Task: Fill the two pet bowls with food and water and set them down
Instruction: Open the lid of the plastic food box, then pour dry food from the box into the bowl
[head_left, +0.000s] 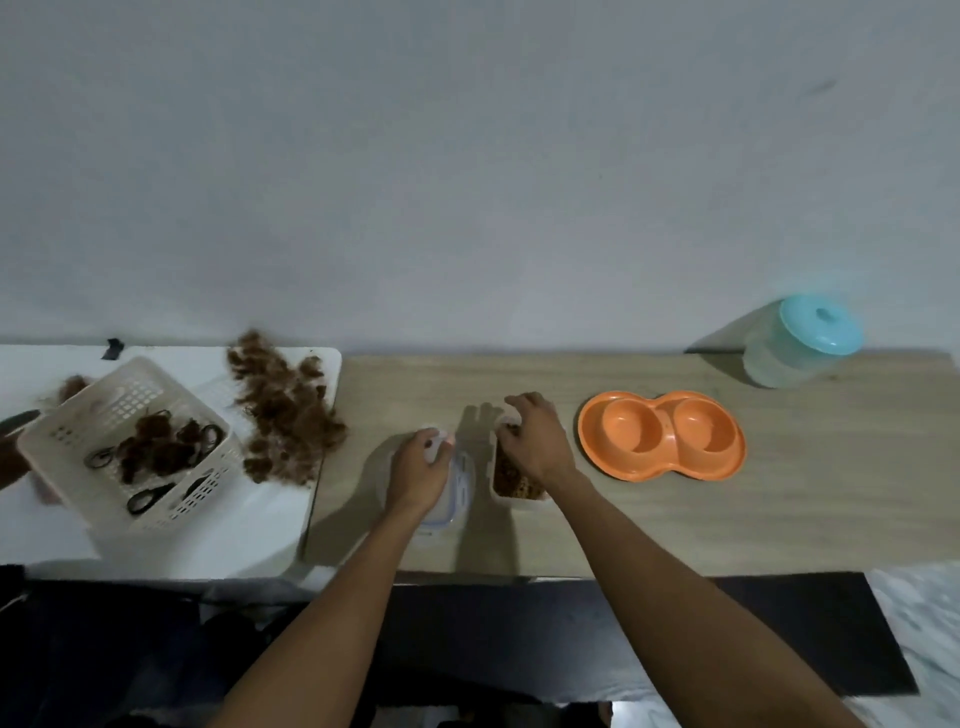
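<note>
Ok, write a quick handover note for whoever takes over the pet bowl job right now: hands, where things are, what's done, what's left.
Left hand: grips the clear lid, just left of the food container.
Right hand: fingers curled over the open container's far end; whether it grips anything is unclear.
Orange double bowl: on the wooden table, right of the container, both wells empty.
Jar with teal lid: far right, closed, contents unclear.
Done: container opened.
Left: food in one well, water in the other, set the bowl down.
</note>
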